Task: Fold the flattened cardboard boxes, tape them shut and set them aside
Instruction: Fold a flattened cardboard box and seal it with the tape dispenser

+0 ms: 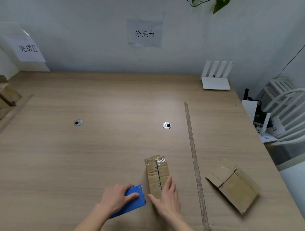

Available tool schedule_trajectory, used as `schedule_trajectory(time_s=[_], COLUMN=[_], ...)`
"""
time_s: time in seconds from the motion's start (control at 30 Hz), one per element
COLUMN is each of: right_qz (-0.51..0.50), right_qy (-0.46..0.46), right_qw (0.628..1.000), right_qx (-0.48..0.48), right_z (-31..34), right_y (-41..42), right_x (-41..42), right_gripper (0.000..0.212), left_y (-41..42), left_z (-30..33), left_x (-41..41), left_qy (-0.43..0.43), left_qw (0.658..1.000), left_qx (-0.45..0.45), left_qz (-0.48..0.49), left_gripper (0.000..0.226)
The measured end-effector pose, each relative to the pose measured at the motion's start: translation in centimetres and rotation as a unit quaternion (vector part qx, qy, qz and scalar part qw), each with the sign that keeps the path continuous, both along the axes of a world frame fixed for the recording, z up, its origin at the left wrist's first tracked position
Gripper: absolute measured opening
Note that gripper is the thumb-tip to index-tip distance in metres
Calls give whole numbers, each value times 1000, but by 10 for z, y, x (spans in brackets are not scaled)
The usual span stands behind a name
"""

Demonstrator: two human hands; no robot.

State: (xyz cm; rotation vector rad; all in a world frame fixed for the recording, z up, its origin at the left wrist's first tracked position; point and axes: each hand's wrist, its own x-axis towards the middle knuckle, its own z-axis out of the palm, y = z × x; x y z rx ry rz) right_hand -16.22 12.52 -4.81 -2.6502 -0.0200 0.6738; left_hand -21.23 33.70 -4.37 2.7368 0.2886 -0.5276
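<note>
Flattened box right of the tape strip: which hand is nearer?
Right. The right hand rests on the folded box, just left of the tape strip, with the flattened box beyond. The left hand is farther left, gripping the blue tape dispenser.

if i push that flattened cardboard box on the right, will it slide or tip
The flattened cardboard box would probably slide rather than tip, since it lies low on the smooth table. It is likely light, and its loose flaps may flex.

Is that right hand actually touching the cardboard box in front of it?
Touching. The head view shows the right hand laid on the near end of the folded box, its straight fingers overlapping the top flaps.
</note>
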Motion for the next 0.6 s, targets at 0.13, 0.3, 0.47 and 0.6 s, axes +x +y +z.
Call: schedule_trajectory(time_s=[0.13, 0.3, 0.47, 0.6], right_qz=[-2, -11, -11, -13], right_qy=[18, 28, 24, 25], right_qw=[1000, 999, 999, 999], right_qx=[14, 33, 38, 36], right_z=[9, 14, 15, 17], right_y=[4, -3, -3, -5], right_x=[2, 5, 5, 6], right_gripper=[127, 128, 127, 126], left_y=[2, 10, 10, 11], left_z=[5, 14, 15, 16], left_x=[-9, -9, -15, -15], left_qy=[6, 27, -2, -5], left_qw=[1000, 994, 990, 987], left_qx=[-30, -110, -139, -157], left_qz=[3, -2, 8, 25], left_gripper=[63, 43, 33, 37])
